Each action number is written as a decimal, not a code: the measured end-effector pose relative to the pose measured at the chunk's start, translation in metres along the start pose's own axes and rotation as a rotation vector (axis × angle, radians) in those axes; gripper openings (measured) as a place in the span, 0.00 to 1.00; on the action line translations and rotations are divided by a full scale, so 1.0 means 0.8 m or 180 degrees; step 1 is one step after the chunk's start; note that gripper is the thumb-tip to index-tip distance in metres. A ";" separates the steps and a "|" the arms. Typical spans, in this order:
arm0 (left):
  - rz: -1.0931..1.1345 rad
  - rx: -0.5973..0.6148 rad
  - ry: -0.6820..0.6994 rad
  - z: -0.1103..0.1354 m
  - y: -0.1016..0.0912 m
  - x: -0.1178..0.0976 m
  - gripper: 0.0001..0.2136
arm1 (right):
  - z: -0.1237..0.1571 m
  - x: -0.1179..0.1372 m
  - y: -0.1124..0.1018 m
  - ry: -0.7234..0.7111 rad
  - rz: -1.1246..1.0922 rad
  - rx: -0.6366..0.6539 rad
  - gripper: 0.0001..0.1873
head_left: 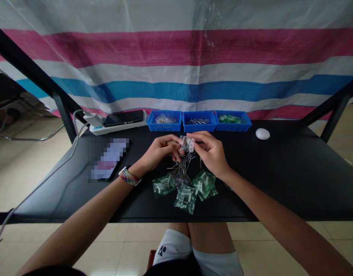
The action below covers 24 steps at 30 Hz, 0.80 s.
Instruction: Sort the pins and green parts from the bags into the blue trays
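A black table point(280, 180) carries everything. At 12 o'clock along its far edge stand three blue bins point(198, 121) in a row. At 10 o'clock lies a power strip point(107, 128) with a phone point(124, 117) on it. At 2 o'clock sits a white egg-shaped thing point(262, 133). At 9 o'clock lies a second phone point(109, 159). In the middle lie loose pins point(182, 165); at 6 o'clock, green bags point(185, 189).

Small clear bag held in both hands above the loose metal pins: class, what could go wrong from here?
1. The small clear bag, pinched between left hand and right hand, may spill its contents onto the loose pins.
2. Either forearm could sweep the green packets off the table edge.
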<state>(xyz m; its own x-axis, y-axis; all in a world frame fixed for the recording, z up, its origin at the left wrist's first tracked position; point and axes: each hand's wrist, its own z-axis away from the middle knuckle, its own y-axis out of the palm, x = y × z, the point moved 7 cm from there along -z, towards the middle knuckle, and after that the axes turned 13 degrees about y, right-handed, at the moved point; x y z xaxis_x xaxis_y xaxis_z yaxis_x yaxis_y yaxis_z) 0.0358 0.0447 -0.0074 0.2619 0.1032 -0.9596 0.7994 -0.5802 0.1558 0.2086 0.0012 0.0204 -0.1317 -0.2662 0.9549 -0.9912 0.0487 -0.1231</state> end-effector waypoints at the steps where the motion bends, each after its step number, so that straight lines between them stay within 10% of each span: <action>1: -0.0033 -0.0058 0.0024 -0.001 -0.003 0.000 0.14 | -0.001 -0.003 -0.001 0.0058 -0.0007 -0.0020 0.17; 14: -0.0520 -0.2002 0.0386 -0.005 -0.113 -0.014 0.15 | -0.003 -0.018 0.005 0.0121 0.2410 0.0797 0.12; 24: 0.0022 -0.1456 0.0207 -0.014 -0.102 -0.015 0.31 | -0.002 -0.021 0.010 0.0104 0.2587 0.0991 0.10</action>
<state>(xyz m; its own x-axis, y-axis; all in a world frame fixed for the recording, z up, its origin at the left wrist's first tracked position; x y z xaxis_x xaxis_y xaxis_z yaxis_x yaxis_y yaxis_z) -0.0261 0.0999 -0.0060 0.2898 0.1593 -0.9437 0.9502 -0.1664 0.2637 0.2025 0.0076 0.0036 -0.8043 -0.2352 0.5456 -0.5495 -0.0549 -0.8337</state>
